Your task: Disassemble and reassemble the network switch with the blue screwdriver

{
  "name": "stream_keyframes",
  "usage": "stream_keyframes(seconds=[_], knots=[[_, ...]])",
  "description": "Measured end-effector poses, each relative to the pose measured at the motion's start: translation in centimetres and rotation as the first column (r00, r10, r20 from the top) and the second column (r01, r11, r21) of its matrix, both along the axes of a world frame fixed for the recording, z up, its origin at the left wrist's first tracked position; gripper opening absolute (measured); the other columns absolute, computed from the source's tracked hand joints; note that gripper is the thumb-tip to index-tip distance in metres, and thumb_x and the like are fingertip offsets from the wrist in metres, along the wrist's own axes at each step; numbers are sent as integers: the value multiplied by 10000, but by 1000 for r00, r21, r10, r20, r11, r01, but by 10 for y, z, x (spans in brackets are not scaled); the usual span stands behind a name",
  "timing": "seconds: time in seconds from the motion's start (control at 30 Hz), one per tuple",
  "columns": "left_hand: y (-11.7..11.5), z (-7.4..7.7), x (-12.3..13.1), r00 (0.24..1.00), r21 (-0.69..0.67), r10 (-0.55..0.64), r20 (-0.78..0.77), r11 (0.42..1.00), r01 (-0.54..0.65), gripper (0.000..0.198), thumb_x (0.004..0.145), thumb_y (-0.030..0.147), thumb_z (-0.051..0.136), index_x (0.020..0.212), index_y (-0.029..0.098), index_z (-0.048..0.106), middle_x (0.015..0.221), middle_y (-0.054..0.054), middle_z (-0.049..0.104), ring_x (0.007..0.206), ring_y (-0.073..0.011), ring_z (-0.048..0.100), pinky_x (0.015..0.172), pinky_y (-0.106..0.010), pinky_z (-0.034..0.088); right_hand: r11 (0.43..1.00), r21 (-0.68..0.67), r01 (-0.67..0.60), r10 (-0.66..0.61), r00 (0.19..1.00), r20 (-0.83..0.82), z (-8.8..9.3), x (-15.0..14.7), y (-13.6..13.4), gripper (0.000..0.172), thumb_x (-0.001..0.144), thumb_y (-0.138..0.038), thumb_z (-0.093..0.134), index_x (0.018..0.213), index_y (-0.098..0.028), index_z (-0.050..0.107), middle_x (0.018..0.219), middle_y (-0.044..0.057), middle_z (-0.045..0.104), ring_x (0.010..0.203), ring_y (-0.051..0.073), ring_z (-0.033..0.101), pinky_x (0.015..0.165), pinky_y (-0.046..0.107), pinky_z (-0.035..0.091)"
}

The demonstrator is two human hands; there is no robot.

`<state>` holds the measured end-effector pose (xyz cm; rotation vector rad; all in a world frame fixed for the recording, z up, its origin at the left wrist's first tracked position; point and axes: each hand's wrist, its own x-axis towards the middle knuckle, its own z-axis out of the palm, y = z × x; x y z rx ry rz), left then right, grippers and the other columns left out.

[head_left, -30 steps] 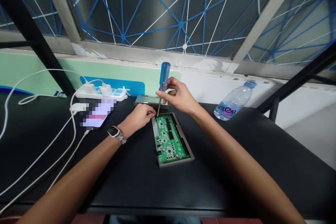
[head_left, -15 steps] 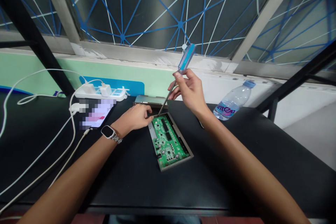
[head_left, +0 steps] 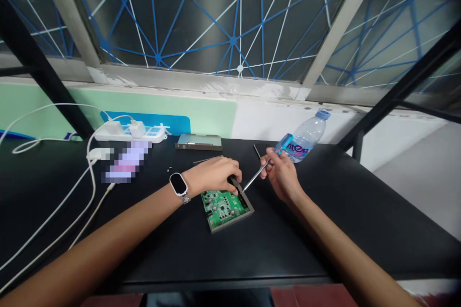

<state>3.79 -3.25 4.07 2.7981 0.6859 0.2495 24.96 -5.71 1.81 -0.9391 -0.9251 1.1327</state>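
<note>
A green circuit board in a shallow grey metal frame lies on the black table. My left hand reaches across its far half, thumb and fingers closed on the frame's right edge; the palm hides that part of the board. In my right hand is a screwdriver with a clear blue handle, held slanting down to the left. Its tip is at the right rim of the frame, close to my left fingertips; whether it touches a screw I cannot make out.
Behind the board lies a flat metal plate. A water bottle leans at the back right, near a thin dark rod. Phone, power strip and white cables occupy the left side.
The screwdriver has swung from steep at the board's far left corner to a low slant at its right rim. My left hand has moved right, over the board.
</note>
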Motion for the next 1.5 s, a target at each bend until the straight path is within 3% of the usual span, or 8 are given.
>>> stream_keyframes(seconds=[0.2,0.37,0.43,0.73,0.93,1.03,1.17,1.5], knots=[[-3,-5,-17,980,168,197,-14,967,-192,273,867,462,650,850,190,669,890,-55,668,807,-213,625,744,-334,387,997,4,-76,76,997,-3,-4,-7,-10,357,803,-394,741,965,-241,461,609,-59,610,388,110,523,403,230,447],[-10,-16,-45,903,104,430,7,898,-428,506,849,341,562,1318,160,499,663,-20,612,586,-202,573,588,-318,326,996,-14,-87,86,996,-8,-4,-13,-15,335,814,-387,727,962,-239,464,605,-55,617,392,113,524,407,233,449],[-11,-21,-55,876,88,482,21,872,-482,561,833,304,523,1371,166,444,627,-4,595,528,-185,545,573,-316,322,995,-27,-100,100,995,-2,-6,-15,-16,328,822,-389,718,966,-241,463,607,-55,620,391,113,529,411,232,449],[-24,-21,-74,695,181,719,-8,685,-706,465,823,321,494,1253,145,511,689,-81,639,616,-267,639,548,-316,325,986,-34,-165,166,986,24,-13,-26,-22,326,856,-425,690,979,-250,445,634,-43,649,397,133,569,430,252,466],[-13,-14,-105,589,107,804,81,580,-808,241,877,380,463,999,218,593,661,-31,656,610,-228,636,543,-286,342,984,-32,-178,179,983,35,-16,-26,-23,311,879,-446,664,991,-257,444,650,-40,660,413,142,585,445,260,474],[0,-20,-131,588,-14,805,82,590,-807,136,806,329,529,848,220,599,755,-26,696,707,-215,658,604,-279,420,984,-32,-173,174,984,35,-16,-26,-24,319,874,-453,668,990,-257,445,649,-40,661,417,140,586,451,260,478],[11,-35,-152,598,-104,800,56,600,-793,235,753,440,615,803,211,614,779,-42,703,724,-211,657,633,-285,469,985,-26,-171,172,985,32,-15,-26,-24,328,864,-458,674,992,-257,448,649,-41,661,419,141,588,452,263,480],[12,-36,-146,698,-145,712,77,701,-699,151,789,313,559,762,193,646,759,-56,688,694,-200,644,641,-285,473,982,-30,-185,186,982,37,-18,-26,-24,300,884,-437,655,1000,-259,443,662,-41,662,427,143,596,458,266,486]])
